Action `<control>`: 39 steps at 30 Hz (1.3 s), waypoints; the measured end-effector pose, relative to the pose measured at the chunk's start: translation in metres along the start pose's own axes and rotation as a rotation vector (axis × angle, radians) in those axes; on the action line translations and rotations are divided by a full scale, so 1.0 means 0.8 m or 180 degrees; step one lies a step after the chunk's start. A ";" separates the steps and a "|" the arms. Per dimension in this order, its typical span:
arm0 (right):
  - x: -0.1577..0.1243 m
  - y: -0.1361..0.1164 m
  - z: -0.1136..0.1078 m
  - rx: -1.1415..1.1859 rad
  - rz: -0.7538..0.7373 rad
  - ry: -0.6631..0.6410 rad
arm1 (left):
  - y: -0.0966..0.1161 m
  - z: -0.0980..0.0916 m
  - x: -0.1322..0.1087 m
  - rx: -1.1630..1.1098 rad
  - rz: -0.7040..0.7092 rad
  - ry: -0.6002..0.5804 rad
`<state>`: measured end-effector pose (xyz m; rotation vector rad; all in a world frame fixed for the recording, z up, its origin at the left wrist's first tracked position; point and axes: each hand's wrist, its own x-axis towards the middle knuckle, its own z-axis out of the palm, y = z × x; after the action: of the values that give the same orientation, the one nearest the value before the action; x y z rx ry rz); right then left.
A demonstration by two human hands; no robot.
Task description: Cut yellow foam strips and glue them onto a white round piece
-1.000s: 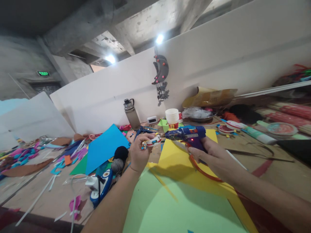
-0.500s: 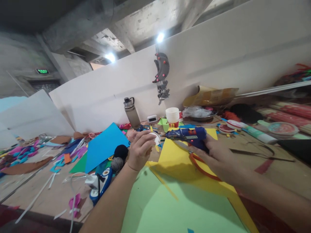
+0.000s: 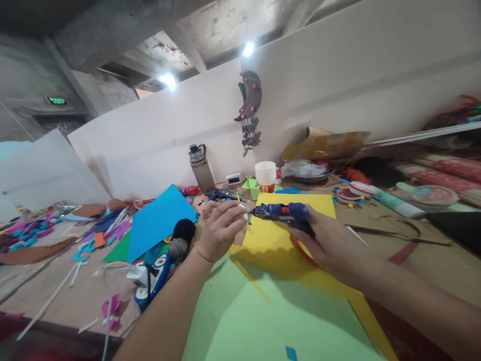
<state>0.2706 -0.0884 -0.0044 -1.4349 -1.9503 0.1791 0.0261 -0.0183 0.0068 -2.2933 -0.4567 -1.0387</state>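
My right hand [image 3: 325, 239] grips a blue hot-glue gun [image 3: 282, 212] above a yellow sheet [image 3: 278, 235], its nozzle pointing left toward my left hand. My left hand [image 3: 218, 229] is curled around a small white round piece [image 3: 243, 209], mostly hidden by the fingers. The gun's tip nearly touches that piece. An orange cord [image 3: 300, 248] runs from under the gun over the yellow sheet. A light green sheet [image 3: 263, 321] lies nearest to me.
A blue sheet [image 3: 158, 220], black and grey pompoms [image 3: 182, 235] and a blue-white tape dispenser [image 3: 152, 278] lie to the left. Behind stand a grey bottle [image 3: 199, 168], stacked paper cups [image 3: 265, 175] and a white partition [image 3: 338, 90]. Foam scraps [image 3: 33, 235] litter the far left.
The left hand turned over and closed round the white piece, hiding it. The glue gun dropped lower and its tip came closer to the left hand. The view tilted slightly down.
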 end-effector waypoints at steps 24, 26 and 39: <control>-0.004 -0.001 -0.005 0.0257 0.0083 0.0459 | -0.001 0.007 -0.001 -0.0472 -0.0700 0.0105; -0.003 -0.003 -0.008 0.0665 0.0273 0.0521 | -0.003 0.009 -0.002 -0.0705 -0.1002 0.0284; -0.002 -0.015 0.008 0.3099 0.1196 -0.0018 | 0.021 0.030 0.006 -0.2808 -0.2836 0.1037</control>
<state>0.2577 -0.0926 -0.0039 -1.0730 -1.2376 1.1241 0.0511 -0.0157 -0.0084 -2.5530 -1.0977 -2.3903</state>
